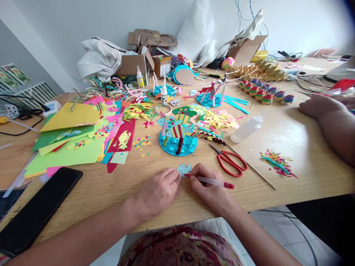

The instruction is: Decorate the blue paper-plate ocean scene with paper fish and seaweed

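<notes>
A small light-blue paper fish (183,169) lies flat on the wooden table near its front edge. The fingers of my left hand (159,190) rest together at the fish's left edge, pressing it down. In my right hand (212,188) is a pen with a red cap end (217,182), held in a writing grip with its tip on or just over the fish. Just beyond stands a round blue base (177,147) with pipe-cleaner posts and striped paper fish on it. Red-handled scissors (230,162) lie to the right of my right hand.
Coloured paper sheets (69,136) and a black phone (41,210) lie on the left. A wooden stick (259,173), a clear bottle (246,129) and paper shreds (277,162) are on the right. Another person's arm (330,122) rests at the far right. Glue bottles (164,94) stand farther back.
</notes>
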### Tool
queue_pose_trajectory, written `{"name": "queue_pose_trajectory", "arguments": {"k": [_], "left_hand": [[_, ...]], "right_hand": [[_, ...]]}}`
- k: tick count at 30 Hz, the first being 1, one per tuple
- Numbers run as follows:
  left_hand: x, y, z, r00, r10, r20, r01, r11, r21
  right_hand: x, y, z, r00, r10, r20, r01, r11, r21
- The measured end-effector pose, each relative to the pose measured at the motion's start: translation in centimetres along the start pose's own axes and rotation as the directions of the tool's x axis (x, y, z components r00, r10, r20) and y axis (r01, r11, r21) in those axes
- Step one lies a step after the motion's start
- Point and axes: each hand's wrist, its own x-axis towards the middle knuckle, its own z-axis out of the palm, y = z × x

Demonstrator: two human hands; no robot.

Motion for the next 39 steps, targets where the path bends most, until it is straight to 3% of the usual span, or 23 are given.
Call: {"name": "queue_pose_trajectory", "arguments": {"k": [39], "left_hand": [[0.13, 0.17, -0.47, 0.999, -0.022, 0.045, 0.023, 0.999, -0.036]], "right_hand": [[-0.08, 0.31, -0.06, 1.000, -0.003, 0.000, 0.003, 1.000, -0.011]]}}
